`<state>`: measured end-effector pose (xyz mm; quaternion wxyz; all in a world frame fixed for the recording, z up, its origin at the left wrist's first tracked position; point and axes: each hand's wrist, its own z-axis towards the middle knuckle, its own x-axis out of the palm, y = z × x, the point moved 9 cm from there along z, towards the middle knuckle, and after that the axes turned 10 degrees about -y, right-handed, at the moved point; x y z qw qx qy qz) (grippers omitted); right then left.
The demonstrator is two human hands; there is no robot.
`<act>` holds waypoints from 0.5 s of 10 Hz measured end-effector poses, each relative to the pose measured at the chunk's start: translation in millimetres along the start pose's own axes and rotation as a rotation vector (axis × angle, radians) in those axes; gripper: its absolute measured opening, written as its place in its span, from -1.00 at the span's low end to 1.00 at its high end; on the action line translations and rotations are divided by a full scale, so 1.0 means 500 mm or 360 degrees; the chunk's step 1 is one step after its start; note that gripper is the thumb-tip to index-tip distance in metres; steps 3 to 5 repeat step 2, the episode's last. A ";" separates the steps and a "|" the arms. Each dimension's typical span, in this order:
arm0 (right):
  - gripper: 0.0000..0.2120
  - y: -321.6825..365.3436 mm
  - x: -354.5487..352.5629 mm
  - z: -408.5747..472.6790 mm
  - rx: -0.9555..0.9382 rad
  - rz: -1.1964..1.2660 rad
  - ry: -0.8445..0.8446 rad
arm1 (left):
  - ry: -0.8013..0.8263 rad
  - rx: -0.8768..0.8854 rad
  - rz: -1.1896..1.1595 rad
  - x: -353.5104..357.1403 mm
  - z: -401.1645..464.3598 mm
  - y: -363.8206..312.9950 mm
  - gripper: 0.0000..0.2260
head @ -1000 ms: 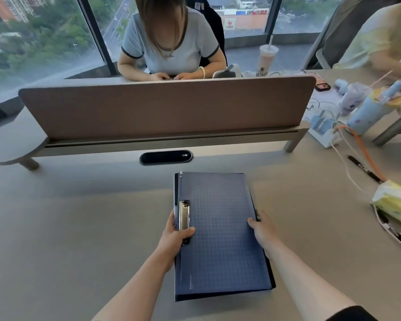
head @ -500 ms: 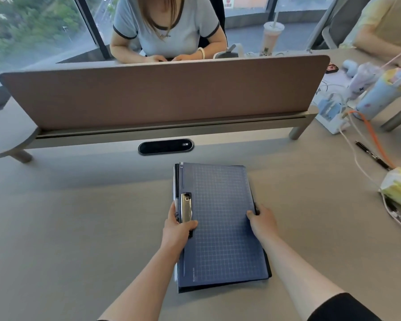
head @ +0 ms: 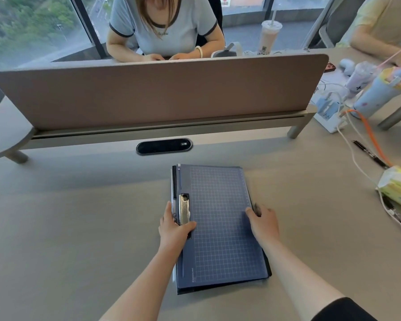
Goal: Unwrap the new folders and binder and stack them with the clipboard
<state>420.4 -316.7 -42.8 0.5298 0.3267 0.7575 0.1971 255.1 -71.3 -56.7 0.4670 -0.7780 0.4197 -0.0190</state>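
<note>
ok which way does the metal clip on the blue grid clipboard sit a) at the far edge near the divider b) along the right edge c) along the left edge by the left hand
c: the silver metal clip lies along the left edge of the blue grid-patterned clipboard, with the left hand thumb on it.

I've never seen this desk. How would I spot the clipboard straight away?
Find the long brown divider screen across the desk; just in front of it, below the dark oval cable slot, lies a stack held between both hands. The clipboard is the top layer: dark blue, white grid lines, metal clip on its left edge.
</note>
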 end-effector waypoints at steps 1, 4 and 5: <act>-0.52 -0.004 -0.011 -0.002 -0.0012 0.0014 -0.0028 | 0.0029 0.0083 -0.0014 0.000 -0.002 -0.015 0.04; -0.55 -0.021 -0.037 -0.011 -0.0022 0.0054 -0.0102 | -0.0006 0.0161 0.0017 -0.006 -0.005 -0.030 0.03; -0.55 -0.021 -0.037 -0.011 -0.0022 0.0054 -0.0102 | -0.0006 0.0161 0.0017 -0.006 -0.005 -0.030 0.03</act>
